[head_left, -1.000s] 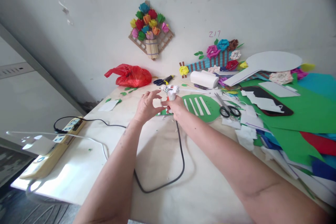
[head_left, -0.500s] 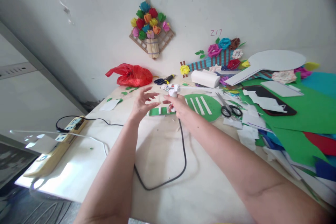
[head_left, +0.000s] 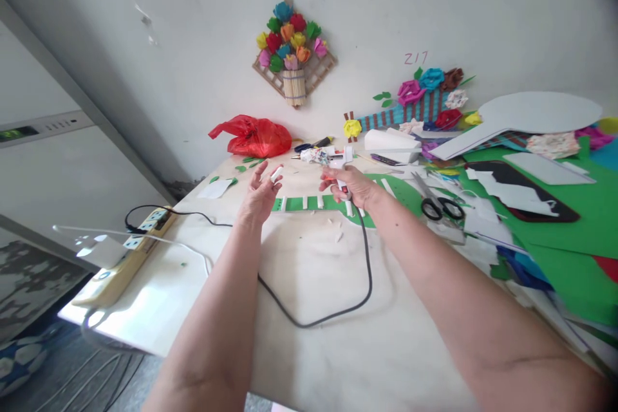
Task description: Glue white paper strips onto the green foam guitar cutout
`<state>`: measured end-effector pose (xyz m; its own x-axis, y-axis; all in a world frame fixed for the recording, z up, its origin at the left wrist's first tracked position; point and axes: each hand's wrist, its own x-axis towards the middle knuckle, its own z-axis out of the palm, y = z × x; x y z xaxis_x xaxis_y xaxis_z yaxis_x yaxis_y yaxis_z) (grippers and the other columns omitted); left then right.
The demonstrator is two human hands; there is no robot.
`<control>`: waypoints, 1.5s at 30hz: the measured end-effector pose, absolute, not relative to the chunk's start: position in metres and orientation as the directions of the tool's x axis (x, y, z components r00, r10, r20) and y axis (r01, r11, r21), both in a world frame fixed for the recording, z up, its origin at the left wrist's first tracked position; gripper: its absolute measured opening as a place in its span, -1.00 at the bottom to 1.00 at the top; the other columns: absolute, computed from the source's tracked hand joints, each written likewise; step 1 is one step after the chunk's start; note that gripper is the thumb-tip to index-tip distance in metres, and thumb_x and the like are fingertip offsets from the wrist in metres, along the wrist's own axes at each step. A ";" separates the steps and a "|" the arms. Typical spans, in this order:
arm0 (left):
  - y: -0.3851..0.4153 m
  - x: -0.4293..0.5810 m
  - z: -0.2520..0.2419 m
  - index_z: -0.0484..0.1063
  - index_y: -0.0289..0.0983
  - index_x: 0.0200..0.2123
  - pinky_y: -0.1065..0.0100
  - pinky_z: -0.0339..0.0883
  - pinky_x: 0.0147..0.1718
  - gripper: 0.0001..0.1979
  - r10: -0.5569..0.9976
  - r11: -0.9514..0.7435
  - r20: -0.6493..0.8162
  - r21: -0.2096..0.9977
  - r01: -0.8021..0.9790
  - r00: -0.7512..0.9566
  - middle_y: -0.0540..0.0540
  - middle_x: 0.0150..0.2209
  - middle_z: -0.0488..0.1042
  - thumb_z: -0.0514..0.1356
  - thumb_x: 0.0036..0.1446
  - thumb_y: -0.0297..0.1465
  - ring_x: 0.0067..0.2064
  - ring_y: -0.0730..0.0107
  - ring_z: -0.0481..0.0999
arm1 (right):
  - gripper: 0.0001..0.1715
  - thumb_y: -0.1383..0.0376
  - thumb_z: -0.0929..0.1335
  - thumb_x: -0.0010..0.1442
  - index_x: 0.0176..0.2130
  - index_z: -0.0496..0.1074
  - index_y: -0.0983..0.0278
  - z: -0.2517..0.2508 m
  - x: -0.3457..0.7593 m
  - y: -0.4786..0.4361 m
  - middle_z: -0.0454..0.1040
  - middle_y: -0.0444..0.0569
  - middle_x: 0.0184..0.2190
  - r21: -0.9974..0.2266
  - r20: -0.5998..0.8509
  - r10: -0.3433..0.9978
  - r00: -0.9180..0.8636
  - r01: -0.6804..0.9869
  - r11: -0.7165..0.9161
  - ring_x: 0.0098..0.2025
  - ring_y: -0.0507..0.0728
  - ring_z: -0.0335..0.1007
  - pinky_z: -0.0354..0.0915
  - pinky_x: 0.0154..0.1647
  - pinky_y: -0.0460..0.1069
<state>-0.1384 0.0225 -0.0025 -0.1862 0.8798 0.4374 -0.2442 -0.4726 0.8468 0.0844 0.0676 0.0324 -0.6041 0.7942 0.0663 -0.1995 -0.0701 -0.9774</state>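
My left hand [head_left: 261,196] pinches a small white strip [head_left: 277,174] between thumb and fingers, raised over the table. My right hand [head_left: 355,187] is wrapped around a white glue gun [head_left: 344,170], its nozzle end pointing left and wrapped in pale, spotted material. A black cord [head_left: 369,257] trails down from its handle. Beneath both hands lies a green paddle-shaped sheet [head_left: 410,196], with a long neck to the left and a round body to the right. Short white strips [head_left: 305,202] cross its neck, and longer ones lie on the body, partly hidden by my right hand.
Black-handled scissors [head_left: 437,206] lie beside the green body, near white scraps and green sheets [head_left: 555,225]. A red plastic bag [head_left: 255,136] and pliers [head_left: 313,144] rest at the back. At left stands a power strip [head_left: 130,251] with a white charger [head_left: 101,251].
My hands have moved apart. The left hand now shows a white strip in its fingers, and the glue gun has shifted right. The camera view has turned slightly left.
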 end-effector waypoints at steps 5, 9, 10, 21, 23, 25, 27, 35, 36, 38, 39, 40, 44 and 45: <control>0.025 -0.138 -0.007 0.32 -0.09 -0.08 0.37 0.30 -0.19 -0.49 0.894 -0.444 0.393 0.841 -0.310 -0.213 -0.08 -0.02 0.42 0.29 -0.15 -0.15 -0.14 0.43 0.44 | -0.55 0.02 0.44 -0.11 -0.50 0.36 0.37 0.037 0.087 0.061 0.49 0.01 -0.56 -0.984 0.143 0.745 -0.652 -0.177 0.034 -0.82 -0.13 -0.01 0.07 -0.78 -0.12; 0.027 -0.137 -0.009 0.32 -0.10 -0.09 0.34 0.30 -0.17 -0.50 0.903 -0.421 0.368 0.862 -0.281 -0.222 -0.10 0.00 0.40 0.27 -0.13 -0.12 -0.09 0.38 0.43 | -0.52 -0.01 0.44 -0.15 -0.55 0.37 0.37 0.039 0.083 0.055 0.49 -0.01 -0.58 -0.991 0.131 0.739 -0.661 -0.093 0.093 -0.82 -0.13 0.00 0.07 -0.78 -0.12; 0.027 -0.137 -0.009 0.32 -0.10 -0.08 0.34 0.30 -0.17 -0.51 0.904 -0.417 0.366 0.867 -0.273 -0.221 -0.10 0.00 0.40 0.26 -0.12 -0.12 -0.09 0.38 0.43 | -0.52 -0.01 0.44 -0.15 -0.55 0.37 0.37 0.040 0.082 0.054 0.48 -0.03 -0.60 -0.992 0.124 0.741 -0.660 -0.077 0.098 -0.82 -0.13 0.00 0.07 -0.78 -0.12; 0.027 -0.138 -0.009 0.29 -0.08 -0.07 0.37 0.29 -0.21 -0.45 0.889 -0.453 0.414 0.860 -0.234 -0.197 -0.07 -0.03 0.42 0.32 -0.19 -0.19 -0.09 0.39 0.43 | -0.55 0.01 0.44 -0.13 -0.59 0.36 0.35 0.037 0.079 0.054 0.42 -0.09 -0.66 -0.982 0.165 0.724 -0.670 -0.040 0.186 -0.81 -0.12 0.02 -0.01 -0.82 -0.13; 0.027 -0.138 -0.009 0.29 -0.08 -0.07 0.38 0.29 -0.21 -0.43 0.888 -0.454 0.412 0.856 -0.247 -0.202 -0.07 -0.03 0.42 0.33 -0.21 -0.19 -0.09 0.40 0.44 | -0.56 0.02 0.44 -0.13 -0.60 0.34 0.34 0.037 0.079 0.054 0.38 -0.12 -0.69 -0.982 0.159 0.724 -0.671 -0.031 0.186 -0.81 -0.11 0.02 -0.02 -0.82 -0.14; 0.028 -0.139 -0.010 0.29 -0.08 -0.07 0.39 0.29 -0.21 -0.43 0.890 -0.450 0.406 0.853 -0.265 -0.206 -0.07 -0.02 0.42 0.34 -0.23 -0.21 -0.11 0.41 0.44 | -0.56 0.03 0.45 -0.13 -0.61 0.32 0.33 0.038 0.079 0.053 0.34 -0.16 -0.72 -0.983 0.147 0.731 -0.667 -0.019 0.181 -0.81 -0.11 0.02 -0.02 -0.83 -0.14; 0.028 -0.140 -0.010 0.30 -0.08 -0.07 0.39 0.29 -0.21 -0.44 0.891 -0.449 0.404 0.854 -0.263 -0.209 -0.06 -0.02 0.42 0.34 -0.21 -0.21 -0.12 0.42 0.44 | -0.57 0.04 0.45 -0.13 -0.60 0.32 0.33 0.038 0.080 0.053 0.31 -0.17 -0.74 -0.984 0.145 0.731 -0.667 -0.019 0.178 -0.81 -0.11 0.02 -0.03 -0.83 -0.14; 0.029 -0.141 -0.012 0.32 -0.09 -0.08 0.42 0.31 -0.24 -0.47 0.891 -0.454 0.410 0.826 -0.333 -0.197 -0.05 -0.04 0.44 0.34 -0.20 -0.29 -0.15 0.44 0.46 | -0.56 0.04 0.45 -0.13 -0.63 0.28 0.32 0.039 0.079 0.051 0.26 -0.19 -0.75 -0.983 0.133 0.726 -0.674 0.005 0.184 -0.81 -0.12 0.01 -0.05 -0.84 -0.13; 0.029 -0.141 -0.012 0.33 -0.10 -0.09 0.43 0.31 -0.25 -0.47 0.893 -0.449 0.404 0.820 -0.355 -0.197 -0.05 -0.05 0.44 0.35 -0.20 -0.31 -0.16 0.45 0.46 | -0.55 0.04 0.45 -0.13 -0.63 0.28 0.32 0.039 0.079 0.051 0.26 -0.20 -0.75 -0.982 0.128 0.725 -0.676 0.013 0.186 -0.81 -0.12 0.01 -0.04 -0.84 -0.14; 0.029 -0.140 -0.012 0.34 -0.12 -0.10 0.46 0.31 -0.25 -0.47 0.898 -0.439 0.394 0.802 -0.404 -0.195 -0.05 -0.06 0.46 0.36 -0.22 -0.34 -0.19 0.48 0.47 | -0.54 0.03 0.45 -0.13 -0.62 0.28 0.32 0.039 0.079 0.052 0.25 -0.21 -0.76 -0.982 0.119 0.722 -0.681 0.028 0.188 -0.81 -0.11 0.01 -0.02 -0.84 -0.14; 0.029 -0.140 -0.012 0.35 -0.13 -0.11 0.47 0.30 -0.26 -0.47 0.901 -0.434 0.389 0.792 -0.428 -0.194 -0.05 -0.08 0.46 0.37 -0.23 -0.35 -0.21 0.50 0.47 | -0.54 0.02 0.45 -0.14 -0.61 0.28 0.32 0.038 0.079 0.053 0.25 -0.21 -0.76 -0.981 0.116 0.721 -0.683 0.032 0.189 -0.81 -0.11 0.01 -0.01 -0.84 -0.14; 0.029 -0.140 -0.011 0.35 -0.14 -0.11 0.48 0.30 -0.26 -0.47 0.903 -0.429 0.384 0.784 -0.448 -0.194 -0.05 -0.09 0.47 0.38 -0.24 -0.37 -0.22 0.51 0.47 | -0.54 0.02 0.45 -0.14 -0.60 0.28 0.32 0.038 0.079 0.053 0.24 -0.22 -0.76 -0.981 0.115 0.718 -0.686 0.034 0.189 -0.81 -0.11 0.01 -0.01 -0.84 -0.14; 0.028 -0.138 -0.010 0.37 -0.15 -0.13 0.49 0.30 -0.27 -0.49 0.908 -0.418 0.371 0.771 -0.481 -0.194 -0.05 -0.12 0.49 0.38 -0.25 -0.40 -0.24 0.51 0.48 | -0.53 0.02 0.46 -0.15 -0.59 0.27 0.33 0.037 0.079 0.054 0.25 -0.22 -0.74 -0.981 0.119 0.714 -0.690 0.026 0.190 -0.81 -0.13 0.02 -0.01 -0.84 -0.15; 0.028 -0.138 -0.010 0.38 -0.15 -0.14 0.50 0.30 -0.28 -0.49 0.908 -0.418 0.372 0.771 -0.482 -0.191 -0.05 -0.12 0.49 0.38 -0.24 -0.40 -0.25 0.51 0.48 | -0.53 0.03 0.46 -0.16 -0.59 0.27 0.33 0.036 0.079 0.054 0.25 -0.22 -0.73 -0.982 0.120 0.717 -0.687 0.024 0.187 -0.81 -0.13 0.02 -0.01 -0.85 -0.16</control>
<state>-0.1383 0.0280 -0.0101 -0.1915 0.9081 0.3724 -0.4816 -0.4175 0.7705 0.0788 0.0541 0.0365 -0.6872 0.7166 0.1195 0.0237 0.1866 -0.9822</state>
